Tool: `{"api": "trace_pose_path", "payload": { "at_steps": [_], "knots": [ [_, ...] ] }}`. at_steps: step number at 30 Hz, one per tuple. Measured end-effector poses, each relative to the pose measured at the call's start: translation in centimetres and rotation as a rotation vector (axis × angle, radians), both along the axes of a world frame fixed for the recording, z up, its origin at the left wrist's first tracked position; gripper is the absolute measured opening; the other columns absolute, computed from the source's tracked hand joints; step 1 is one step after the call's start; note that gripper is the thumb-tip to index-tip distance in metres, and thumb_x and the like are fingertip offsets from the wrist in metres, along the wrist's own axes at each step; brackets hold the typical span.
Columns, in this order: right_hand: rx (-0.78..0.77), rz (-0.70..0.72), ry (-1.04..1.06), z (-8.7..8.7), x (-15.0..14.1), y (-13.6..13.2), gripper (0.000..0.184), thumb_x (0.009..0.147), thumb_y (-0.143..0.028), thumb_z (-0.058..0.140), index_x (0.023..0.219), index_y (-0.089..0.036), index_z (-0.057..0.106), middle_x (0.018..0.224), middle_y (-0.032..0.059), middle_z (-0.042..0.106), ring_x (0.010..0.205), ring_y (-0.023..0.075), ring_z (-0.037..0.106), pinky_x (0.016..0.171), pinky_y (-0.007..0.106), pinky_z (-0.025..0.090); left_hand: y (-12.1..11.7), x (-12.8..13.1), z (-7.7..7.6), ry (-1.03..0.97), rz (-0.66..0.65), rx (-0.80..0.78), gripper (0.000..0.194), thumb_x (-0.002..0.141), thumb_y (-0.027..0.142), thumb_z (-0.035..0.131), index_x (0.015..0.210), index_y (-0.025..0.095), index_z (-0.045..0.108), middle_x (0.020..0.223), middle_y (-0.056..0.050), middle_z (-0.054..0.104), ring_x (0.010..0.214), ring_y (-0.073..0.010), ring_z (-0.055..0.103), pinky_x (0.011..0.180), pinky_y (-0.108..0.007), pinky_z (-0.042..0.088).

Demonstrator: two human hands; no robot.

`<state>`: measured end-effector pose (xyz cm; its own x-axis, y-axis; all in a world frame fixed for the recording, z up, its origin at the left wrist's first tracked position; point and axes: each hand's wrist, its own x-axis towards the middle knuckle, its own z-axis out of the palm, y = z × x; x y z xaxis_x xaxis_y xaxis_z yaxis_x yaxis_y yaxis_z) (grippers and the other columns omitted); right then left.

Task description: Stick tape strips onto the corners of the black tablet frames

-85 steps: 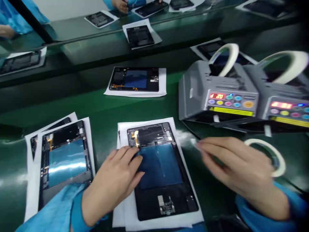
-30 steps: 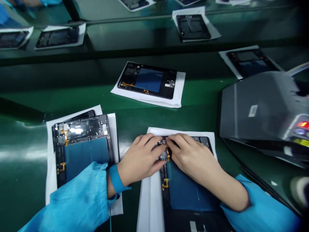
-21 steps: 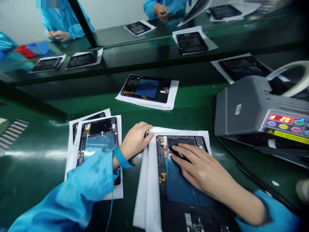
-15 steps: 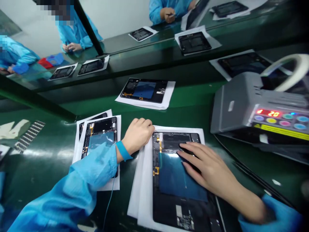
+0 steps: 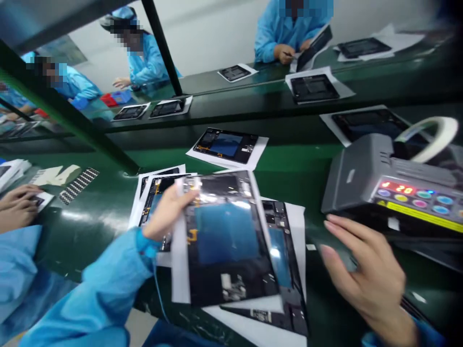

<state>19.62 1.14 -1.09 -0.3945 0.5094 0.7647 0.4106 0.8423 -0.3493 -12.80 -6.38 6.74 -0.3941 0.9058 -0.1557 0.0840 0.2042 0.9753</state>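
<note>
My left hand (image 5: 168, 208), with a blue wrist strap, grips the upper left corner of a black tablet housing (image 5: 235, 279) together with its white paper sheet. The housing carries a large blue-filmed rectangle and orange flex cables, and is lifted and tilted. Beneath it on the bench lies another tablet housing (image 5: 294, 270) on paper, partly covered. My right hand (image 5: 365, 270) is off to the right with fingers spread and nothing in them, just in front of the grey tape dispenser (image 5: 356, 173) with a red display.
Behind my left hand, more housings on paper (image 5: 162, 183) overlap. Another housing (image 5: 226, 144) lies at the back, with several on the shelf (image 5: 202, 111). At far left are a co-worker's hands (image 5: 18, 205) and a patterned strip (image 5: 79, 185). A green post (image 5: 90, 130) slants down to the bench.
My left hand has lifted the top tablet housing with its paper and moved it left, uncovering another below. My right hand has left the housing and moved right. The view has shifted.
</note>
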Motion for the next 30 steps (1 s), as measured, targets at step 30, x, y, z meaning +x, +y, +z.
{"api": "trace_pose_path", "payload": {
  "at_steps": [30],
  "knots": [
    [0.128,0.063,-1.011,7.6,-18.2,4.3,0.016,0.069,-0.023,0.064,0.057,-0.023,0.052,0.047,0.0006,0.053,0.034,0.0132,0.047,0.036,0.023,0.018,-2.0,2.4,-3.9,-0.891,0.155,0.017,0.049,0.078,0.052,0.065,0.111,0.017,0.056,0.120,-0.011,0.059,0.104,-0.0205,0.061,0.085,-0.033,0.050]
  ]
}}
